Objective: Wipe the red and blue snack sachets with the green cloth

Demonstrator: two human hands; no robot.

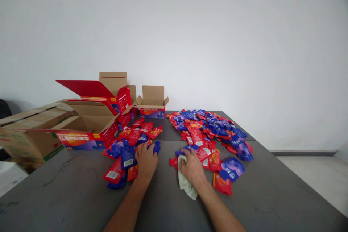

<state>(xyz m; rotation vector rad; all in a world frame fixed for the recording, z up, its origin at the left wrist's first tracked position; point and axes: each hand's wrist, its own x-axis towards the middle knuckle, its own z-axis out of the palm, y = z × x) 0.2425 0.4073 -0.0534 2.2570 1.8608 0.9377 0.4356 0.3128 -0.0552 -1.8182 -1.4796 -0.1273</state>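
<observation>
Pouches, red or blue, glossy, some barcoded

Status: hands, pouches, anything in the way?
Left hand on left-side pouches. Right hand gripping cloth at right-side pouch pile. Open cartons left, clear of both hands.

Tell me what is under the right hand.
Partly under the right hand is a pale cloth; a blue packet shows just beyond the fingers. Whatever lies directly beneath the palm is covered.

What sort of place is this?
Probably a packing area: open printed boxes, heaps of red and blue pouches, and a large dark table under them.
</observation>
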